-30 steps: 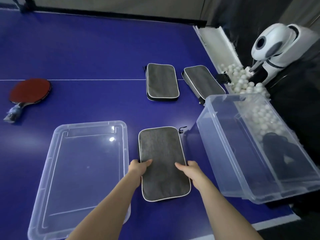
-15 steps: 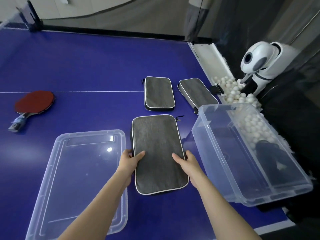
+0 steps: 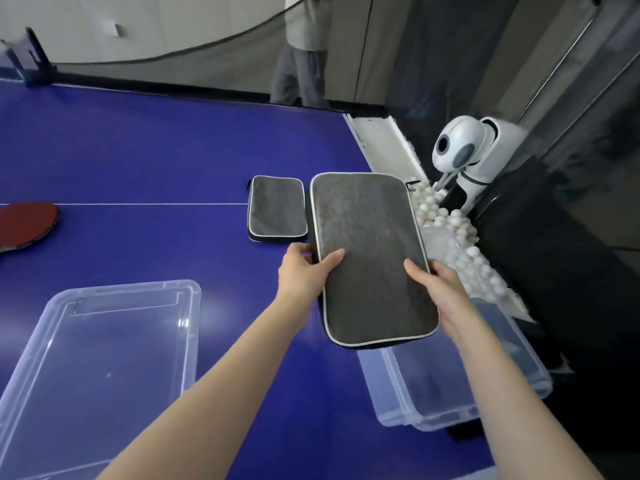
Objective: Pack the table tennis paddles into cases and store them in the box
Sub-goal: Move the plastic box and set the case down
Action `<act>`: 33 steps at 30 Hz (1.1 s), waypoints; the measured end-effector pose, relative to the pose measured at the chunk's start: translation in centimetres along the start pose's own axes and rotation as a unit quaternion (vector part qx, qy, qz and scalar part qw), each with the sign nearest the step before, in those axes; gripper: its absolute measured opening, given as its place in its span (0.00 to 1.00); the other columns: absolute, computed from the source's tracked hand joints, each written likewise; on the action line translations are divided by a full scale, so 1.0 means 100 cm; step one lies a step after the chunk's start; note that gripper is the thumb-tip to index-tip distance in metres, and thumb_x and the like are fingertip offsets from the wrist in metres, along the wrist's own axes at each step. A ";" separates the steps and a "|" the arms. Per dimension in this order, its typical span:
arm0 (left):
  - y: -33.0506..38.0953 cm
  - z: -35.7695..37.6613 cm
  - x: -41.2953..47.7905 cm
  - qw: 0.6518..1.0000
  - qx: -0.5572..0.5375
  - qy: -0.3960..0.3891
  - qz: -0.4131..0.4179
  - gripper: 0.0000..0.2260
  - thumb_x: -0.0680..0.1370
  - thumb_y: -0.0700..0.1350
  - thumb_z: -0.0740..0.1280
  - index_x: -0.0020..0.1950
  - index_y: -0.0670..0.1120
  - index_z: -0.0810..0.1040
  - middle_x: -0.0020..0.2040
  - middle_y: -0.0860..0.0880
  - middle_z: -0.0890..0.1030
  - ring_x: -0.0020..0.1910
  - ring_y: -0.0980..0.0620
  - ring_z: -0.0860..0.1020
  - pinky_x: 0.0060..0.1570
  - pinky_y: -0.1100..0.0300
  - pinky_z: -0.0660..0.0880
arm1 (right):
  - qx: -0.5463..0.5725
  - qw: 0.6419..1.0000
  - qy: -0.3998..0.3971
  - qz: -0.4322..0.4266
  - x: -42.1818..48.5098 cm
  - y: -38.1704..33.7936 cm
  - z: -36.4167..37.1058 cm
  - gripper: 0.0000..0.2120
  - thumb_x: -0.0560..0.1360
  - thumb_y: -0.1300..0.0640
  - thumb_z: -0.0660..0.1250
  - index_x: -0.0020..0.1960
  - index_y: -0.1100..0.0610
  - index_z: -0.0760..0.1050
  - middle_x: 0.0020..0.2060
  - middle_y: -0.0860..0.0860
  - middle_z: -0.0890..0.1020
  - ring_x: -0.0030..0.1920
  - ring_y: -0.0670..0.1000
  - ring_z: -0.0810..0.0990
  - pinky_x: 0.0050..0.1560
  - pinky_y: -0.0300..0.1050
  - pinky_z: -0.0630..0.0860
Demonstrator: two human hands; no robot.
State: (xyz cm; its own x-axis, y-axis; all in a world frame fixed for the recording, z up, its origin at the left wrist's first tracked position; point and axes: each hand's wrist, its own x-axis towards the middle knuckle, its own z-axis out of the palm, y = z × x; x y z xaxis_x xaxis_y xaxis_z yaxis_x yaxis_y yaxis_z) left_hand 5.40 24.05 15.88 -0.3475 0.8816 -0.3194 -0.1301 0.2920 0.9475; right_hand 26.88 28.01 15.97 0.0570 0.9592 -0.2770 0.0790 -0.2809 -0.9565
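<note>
Gripping case with left hand and right hand, 1 per side, above box; storing step, seemingly. Next: lower flat inside.

No readable text, label, brand, number or sign in view. Grey case in grip: plain fabric face, nothing legible on it.
</note>
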 end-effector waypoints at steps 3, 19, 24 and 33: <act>-0.003 0.062 -0.003 1.000 0.004 -0.012 -0.007 0.20 0.70 0.51 0.75 0.56 0.47 0.73 0.51 0.50 0.79 0.50 0.50 0.79 0.52 0.53 0.78 | -0.007 1.000 0.006 0.022 0.016 0.003 -0.057 0.08 0.73 0.55 0.71 0.50 0.58 0.80 0.42 0.54 0.86 0.40 0.53 0.85 0.38 0.45 0.79; -0.107 0.214 0.004 0.976 0.098 0.112 -0.156 0.13 0.80 0.43 0.60 0.62 0.40 0.73 0.64 0.41 0.74 0.57 0.40 0.76 0.58 0.50 0.73 | -0.109 0.986 -0.058 0.114 0.100 0.104 -0.163 0.13 0.73 0.56 0.71 0.54 0.60 0.77 0.50 0.55 0.84 0.48 0.54 0.83 0.48 0.48 0.80; -0.139 0.214 0.014 0.960 0.149 0.128 -0.199 0.14 0.81 0.44 0.59 0.64 0.40 0.73 0.63 0.41 0.75 0.57 0.40 0.75 0.53 0.53 0.72 | -0.171 0.970 -0.063 0.163 0.110 0.139 -0.156 0.15 0.73 0.55 0.71 0.55 0.61 0.75 0.52 0.56 0.81 0.50 0.55 0.80 0.49 0.45 0.76; -0.172 0.219 0.018 0.940 0.181 0.138 -0.256 0.23 0.75 0.46 0.70 0.67 0.40 0.69 0.65 0.41 0.73 0.62 0.40 0.74 0.61 0.49 0.71 | -0.236 0.946 -0.077 0.209 0.116 0.178 -0.146 0.17 0.73 0.55 0.70 0.58 0.65 0.74 0.57 0.60 0.80 0.57 0.58 0.79 0.57 0.49 0.76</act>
State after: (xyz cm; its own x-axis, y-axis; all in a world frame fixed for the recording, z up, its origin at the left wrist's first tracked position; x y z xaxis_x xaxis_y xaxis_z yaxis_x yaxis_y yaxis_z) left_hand 27.38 28.70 -0.71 -0.5592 0.4771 -0.6779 -0.0376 0.8023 0.5957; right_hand 43.48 33.69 -2.99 0.0392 0.7449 -0.6660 0.5191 -0.5847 -0.6234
